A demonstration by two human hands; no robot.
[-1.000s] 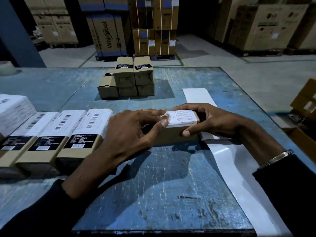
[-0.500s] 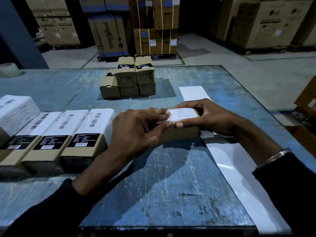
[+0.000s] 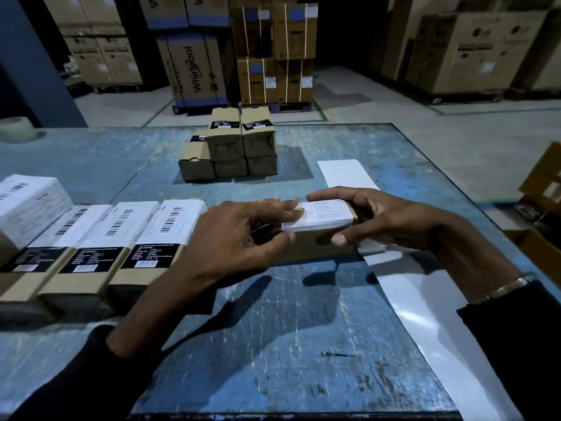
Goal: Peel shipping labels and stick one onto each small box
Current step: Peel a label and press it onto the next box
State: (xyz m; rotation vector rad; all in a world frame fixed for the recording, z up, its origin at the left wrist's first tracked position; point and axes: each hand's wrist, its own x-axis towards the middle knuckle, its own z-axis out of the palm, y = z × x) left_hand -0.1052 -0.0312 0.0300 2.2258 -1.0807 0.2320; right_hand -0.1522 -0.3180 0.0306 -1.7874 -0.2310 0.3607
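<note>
One small box (image 3: 315,244) sits between your hands at the middle of the blue table (image 3: 273,344), with a white shipping label (image 3: 321,214) already lying across its top. Compared with a second ago, your left hand (image 3: 230,238) has slid further over the label: its straight fingers now lie flat on the label's near end, pressing it down rather than pinching anything. Your right hand (image 3: 382,220) holds the box's far end, thumb on the front face and fingers curled over the back edge, and the box looks slightly lifted and turned toward you since then. That suggests this label is all but seated; a last smoothing pass should finish it.

Left of the box, a row of labelled boxes (image 3: 121,235) lies side by side, touching one another, which I take as the finished lot. Further back, a small stack of brown boxes (image 3: 230,147) carries only black stickers, so several likely remain. The glossy white backing strip (image 3: 419,314) runs under your right wrist toward the table's near edge.
</note>
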